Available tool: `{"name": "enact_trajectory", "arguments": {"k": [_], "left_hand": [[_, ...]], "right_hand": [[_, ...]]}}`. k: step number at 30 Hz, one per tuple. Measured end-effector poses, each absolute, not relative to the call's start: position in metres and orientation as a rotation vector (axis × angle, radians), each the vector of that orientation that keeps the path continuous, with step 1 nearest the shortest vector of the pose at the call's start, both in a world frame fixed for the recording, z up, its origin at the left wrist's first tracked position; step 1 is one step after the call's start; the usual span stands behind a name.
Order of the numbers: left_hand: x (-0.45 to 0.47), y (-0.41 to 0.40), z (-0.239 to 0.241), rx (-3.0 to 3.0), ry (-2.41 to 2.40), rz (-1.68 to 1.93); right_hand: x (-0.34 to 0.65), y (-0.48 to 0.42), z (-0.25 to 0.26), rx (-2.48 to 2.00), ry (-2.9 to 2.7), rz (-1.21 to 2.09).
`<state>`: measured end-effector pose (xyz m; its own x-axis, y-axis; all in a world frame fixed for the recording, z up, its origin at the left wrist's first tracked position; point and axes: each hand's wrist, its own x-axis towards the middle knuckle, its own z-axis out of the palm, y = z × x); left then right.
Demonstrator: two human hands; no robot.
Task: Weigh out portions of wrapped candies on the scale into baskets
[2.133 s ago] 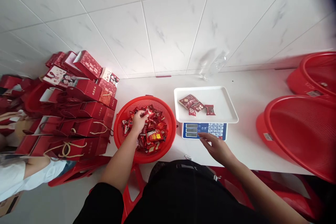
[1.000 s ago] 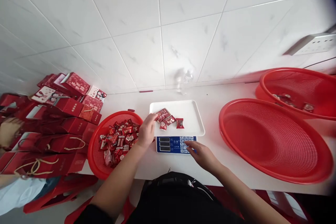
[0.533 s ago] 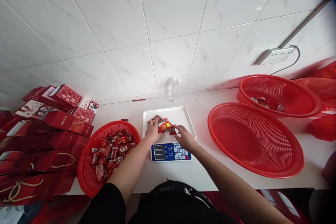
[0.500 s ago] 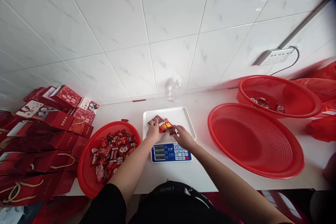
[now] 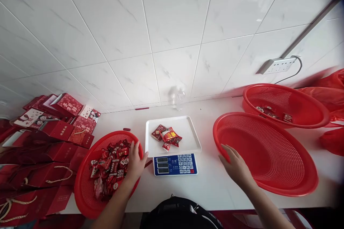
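Basket (image 5: 258, 143) at right hand (image 5: 236, 167) slants lengthwise to near right, fingers (image 5: 230, 152) there and on left hand (image 5: 135, 162) parted

The white, faintly grey-veined wall tiles (image 5: 177, 10) and the smooth white tabletop (image 5: 206, 179) are washed in soft, fairly bright light. Its source appears to be set toward the right — a pale shadow is thrown leftward by the clear plastic bottle (image 5: 180, 97). Streaky glare is caught on the tiles at upper right. The dark red cardboard gift boxes (image 5: 57, 152) are left dimmer and softer. Digits on the blue-and-white electronic scale (image 5: 175, 165) are legibly rendered, while tile joints are splayed, the large red oval perforated plastic basket (image 5: 290, 157) is stretched, and the right-hand corners are swallowed by blurred darkness.
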<state>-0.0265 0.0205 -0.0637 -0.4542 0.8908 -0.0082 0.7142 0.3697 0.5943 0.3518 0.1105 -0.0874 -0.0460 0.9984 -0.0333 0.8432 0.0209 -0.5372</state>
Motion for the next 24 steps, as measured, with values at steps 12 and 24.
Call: {"name": "enact_trajectory", "arguments": {"k": [12,24], "left_hand": [[-0.034,-0.047,-0.087,1.178,2.070,0.383],[-0.044,-0.097,-0.082,1.147,2.146,0.074]], "right_hand": [[0.336,0.123,-0.109,-1.949,-2.171,0.555],[0.167,0.135,-0.064,-1.277,-2.762,0.740]]}}
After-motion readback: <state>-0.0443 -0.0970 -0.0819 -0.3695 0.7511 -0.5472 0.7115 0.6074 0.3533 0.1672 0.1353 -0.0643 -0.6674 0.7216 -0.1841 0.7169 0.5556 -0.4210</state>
